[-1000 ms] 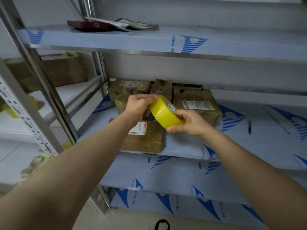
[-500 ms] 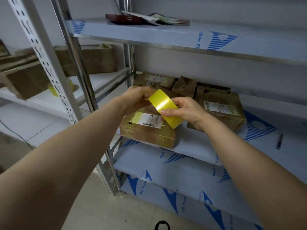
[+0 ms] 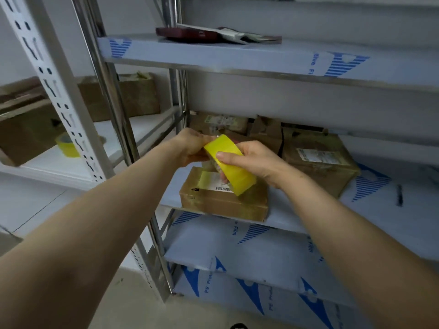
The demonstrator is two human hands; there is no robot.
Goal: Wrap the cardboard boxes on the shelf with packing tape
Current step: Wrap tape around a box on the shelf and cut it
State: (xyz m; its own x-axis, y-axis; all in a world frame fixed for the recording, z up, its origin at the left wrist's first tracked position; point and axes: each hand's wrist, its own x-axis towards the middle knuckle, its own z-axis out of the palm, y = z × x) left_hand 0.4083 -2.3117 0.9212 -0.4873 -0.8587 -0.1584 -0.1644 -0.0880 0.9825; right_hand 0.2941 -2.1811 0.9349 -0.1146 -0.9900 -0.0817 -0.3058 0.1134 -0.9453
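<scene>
Both the left grip and right grip are curled round the tape roll, judged light and stiff, best held by its rim.

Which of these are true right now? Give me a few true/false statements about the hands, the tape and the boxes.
1. Both hands, left hand and right hand, grip the yellow tape roll. True.
2. The roll lies flat on the shelf. False: it is held in the air, over the small cardboard box in this view.
3. A second tape roll sits on the neighbouring rack to the left. True.
4. The small box has no label. False: a white barcode label is on its top.
5. The top shelf holds cardboard boxes. False: it holds a dark red flat item and some papers.
</scene>
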